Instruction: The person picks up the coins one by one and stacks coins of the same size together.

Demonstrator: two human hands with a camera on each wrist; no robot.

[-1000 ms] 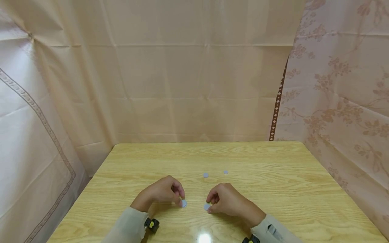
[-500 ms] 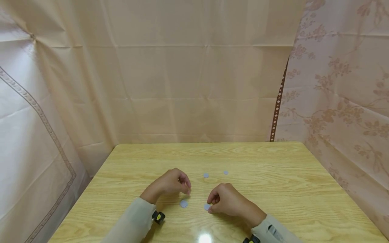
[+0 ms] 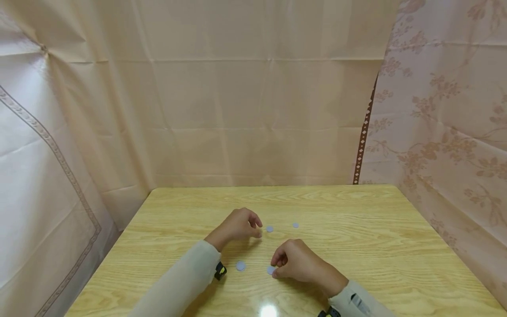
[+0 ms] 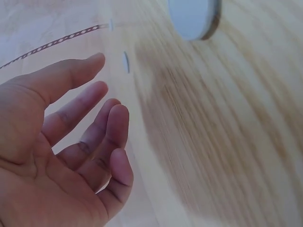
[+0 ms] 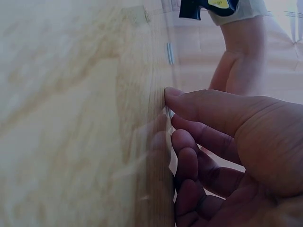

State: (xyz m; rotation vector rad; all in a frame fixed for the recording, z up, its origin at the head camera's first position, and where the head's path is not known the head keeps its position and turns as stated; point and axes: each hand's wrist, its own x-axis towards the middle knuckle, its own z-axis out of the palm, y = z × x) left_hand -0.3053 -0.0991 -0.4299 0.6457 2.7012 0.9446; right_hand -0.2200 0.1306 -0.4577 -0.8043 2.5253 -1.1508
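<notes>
Bent over the wooden table, my right hand (image 3: 299,263) has its thumb and forefinger on opposite edges of a small pale disc (image 3: 271,270), pinching it at the tabletop. The right wrist view shows only a sliver of that disc between the two fingertips. My left hand (image 3: 239,224) hovers farther forward with loosely bent fingers and nothing in them. Just right of its fingertips lies a pale disc (image 3: 270,229). Another pale disc (image 3: 240,266) lies nearer, left of my right hand; edge-on in the right wrist view it shows two thin layers (image 5: 170,53).
A smaller-looking pale disc (image 3: 295,225) lies at the back, right of the other far one. The light wood table (image 3: 190,200) ends at a beige cloth (image 3: 245,123), with a flowered cloth (image 3: 447,145) along the right side.
My left hand has left the near-left disc and moved forward and right toward a far disc. My right hand has stayed in place at its disc.
</notes>
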